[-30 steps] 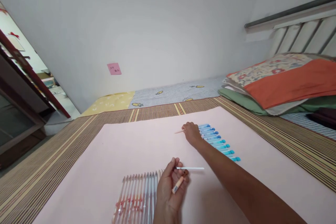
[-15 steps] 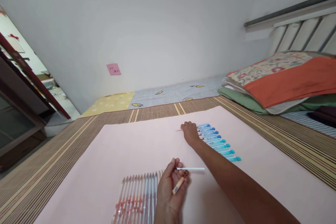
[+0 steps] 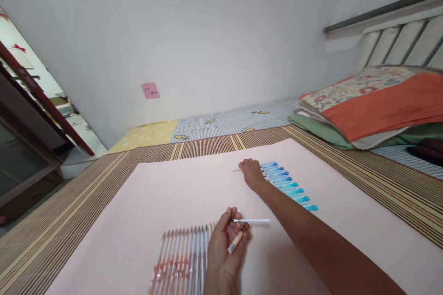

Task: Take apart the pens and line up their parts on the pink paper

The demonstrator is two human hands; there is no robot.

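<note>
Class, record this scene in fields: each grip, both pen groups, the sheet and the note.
Left grip: holds white stick and peach piece
Right grip: closed on pale stick
Blue pens: row beside right grip
Clear pens: side by side, beside left grip
Sheet: pale pink, on striped mat
Note: pink, on wall

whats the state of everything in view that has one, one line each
left hand, palm up, fingers curled
right hand, closed on pale stick
pale stick, mostly hidden
white stick, held in left hand
peach tube, in left hand
clear pens, lying side by side
blue pens, lying side by side
sheet, spread out
note, stuck on wall
</note>
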